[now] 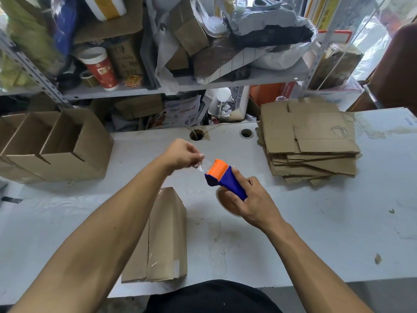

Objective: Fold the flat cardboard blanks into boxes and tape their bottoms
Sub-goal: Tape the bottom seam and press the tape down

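Note:
A folded cardboard box (164, 233) stands on the white table (316, 233) near its front edge, bottom flaps up, with clear tape along the seam. Above the table, my right hand (252, 202) grips a blue and orange tape dispenser (223, 177) with its roll underneath. My left hand (182, 154) pinches the free end of the clear tape (204, 164) at the dispenser's orange head. A stack of flat cardboard blanks (309, 141) lies at the right rear of the table.
Several open folded boxes (52, 145) stand in a row at the table's left. Two cable holes (246, 133) sit near the back edge. Behind it, metal shelves (135, 90) are crowded with cardboard, bags and a red cup (100, 67).

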